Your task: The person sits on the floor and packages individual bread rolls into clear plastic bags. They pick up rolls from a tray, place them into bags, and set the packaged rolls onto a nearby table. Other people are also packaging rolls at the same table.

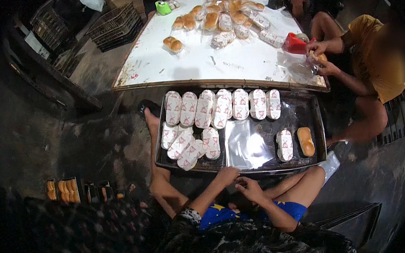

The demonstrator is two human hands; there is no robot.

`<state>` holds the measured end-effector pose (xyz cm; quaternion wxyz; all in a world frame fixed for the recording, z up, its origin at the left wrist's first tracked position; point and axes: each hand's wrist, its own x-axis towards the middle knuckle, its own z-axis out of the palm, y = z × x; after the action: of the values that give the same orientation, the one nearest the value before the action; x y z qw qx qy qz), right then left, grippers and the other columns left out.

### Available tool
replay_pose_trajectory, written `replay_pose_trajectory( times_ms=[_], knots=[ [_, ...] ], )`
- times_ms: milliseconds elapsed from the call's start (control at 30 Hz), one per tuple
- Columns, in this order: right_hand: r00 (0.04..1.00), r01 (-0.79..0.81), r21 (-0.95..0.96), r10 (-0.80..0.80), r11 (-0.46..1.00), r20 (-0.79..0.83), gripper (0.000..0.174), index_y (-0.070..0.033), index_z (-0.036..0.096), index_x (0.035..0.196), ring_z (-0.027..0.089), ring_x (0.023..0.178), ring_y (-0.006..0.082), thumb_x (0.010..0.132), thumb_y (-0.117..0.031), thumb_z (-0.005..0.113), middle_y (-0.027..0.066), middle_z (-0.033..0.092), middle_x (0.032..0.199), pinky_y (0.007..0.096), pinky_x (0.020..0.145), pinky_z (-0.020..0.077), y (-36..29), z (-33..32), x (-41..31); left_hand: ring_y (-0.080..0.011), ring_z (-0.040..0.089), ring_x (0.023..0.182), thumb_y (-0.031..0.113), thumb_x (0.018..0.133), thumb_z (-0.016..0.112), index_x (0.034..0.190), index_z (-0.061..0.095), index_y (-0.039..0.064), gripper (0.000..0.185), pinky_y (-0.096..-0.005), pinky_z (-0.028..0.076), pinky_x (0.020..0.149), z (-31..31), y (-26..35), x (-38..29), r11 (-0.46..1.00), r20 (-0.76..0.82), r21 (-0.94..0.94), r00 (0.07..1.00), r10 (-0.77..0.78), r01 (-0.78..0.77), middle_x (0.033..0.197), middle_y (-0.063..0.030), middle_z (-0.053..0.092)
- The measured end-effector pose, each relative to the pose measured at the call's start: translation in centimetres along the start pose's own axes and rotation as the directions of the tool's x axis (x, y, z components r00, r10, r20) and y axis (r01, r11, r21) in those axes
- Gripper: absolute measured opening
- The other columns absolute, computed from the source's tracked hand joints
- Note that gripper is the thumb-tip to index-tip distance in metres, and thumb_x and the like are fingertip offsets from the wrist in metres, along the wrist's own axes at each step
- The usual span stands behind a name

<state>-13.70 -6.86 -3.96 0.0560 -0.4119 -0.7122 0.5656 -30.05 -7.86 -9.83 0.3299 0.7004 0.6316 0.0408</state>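
A dark metal baking tray (261, 168) lies before me, its near edge just beyond my hands. My left hand (228, 175) is at that edge beside the clear plastic bags (247, 144); whether it grips anything cannot be told. Slightly lower, my right hand (251, 189) has its fingers spread, with nothing visible in them. Paper-wrapped buns (206, 108) stand in a row along the tray's far side, and more wrapped buns (186, 148) lie piled at its left. One wrapped bun (285, 145) and one bare double bun (306, 141) lie at the right.
A white-topped table (198, 68) beyond the tray holds a heap of bagged buns (225, 17), a green tape dispenser (163, 8) and a red one (294, 43). At the right, a co-worker (363, 55) handles a bagged bun. Plastic crates (114, 27) stand at the back left.
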Motion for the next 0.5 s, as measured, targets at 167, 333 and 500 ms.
replay_pose_trajectory(
  times_ms=[167,333,500],
  knots=[
    [1.0,0.012,-0.029,-0.011,0.999,0.007,0.035,-0.001,0.057,0.099,0.058,0.087,0.0341,0.078,-0.029,0.061,0.0195,0.06,0.092,0.0396,0.076,0.044,0.9,-1.5,-0.8,-0.0342,0.057,0.087,0.015,0.073,0.058,0.094,0.061,0.003,0.024,-0.0427,0.044,0.074,-2.8,-0.2,-0.9,0.995,-0.088,-0.039,0.992,-0.092,0.089,0.086,-0.0174,0.061],
    [0.969,0.049,-0.031,-0.055,0.998,-0.24,0.021,0.001,0.045,0.081,0.054,0.06,0.0257,0.083,-0.018,0.056,0.0159,0.054,0.065,0.0342,0.056,0.0411,-0.7,0.3,0.5,-0.027,0.058,0.071,0.005,0.075,0.058,0.084,0.062,-0.001,0.011,-0.0354,0.044,0.064,-4.6,3.0,-4.5,0.915,-0.386,-0.403,0.912,-0.137,-0.033,0.078,-0.0138,0.059],
    [0.961,0.108,0.012,-0.102,0.994,-0.258,0.017,-0.001,0.047,0.101,0.058,0.068,0.0363,0.085,-0.008,0.047,0.0196,0.056,0.068,0.0432,0.055,0.0439,-1.7,1.3,-0.1,-0.0177,0.057,0.065,0.008,0.074,0.063,0.085,0.065,0.0,0.013,-0.0281,0.044,0.059,-4.8,6.3,-7.4,0.74,-0.485,-0.67,0.788,-0.379,-0.057,0.076,-0.011,0.059]
  ],
)
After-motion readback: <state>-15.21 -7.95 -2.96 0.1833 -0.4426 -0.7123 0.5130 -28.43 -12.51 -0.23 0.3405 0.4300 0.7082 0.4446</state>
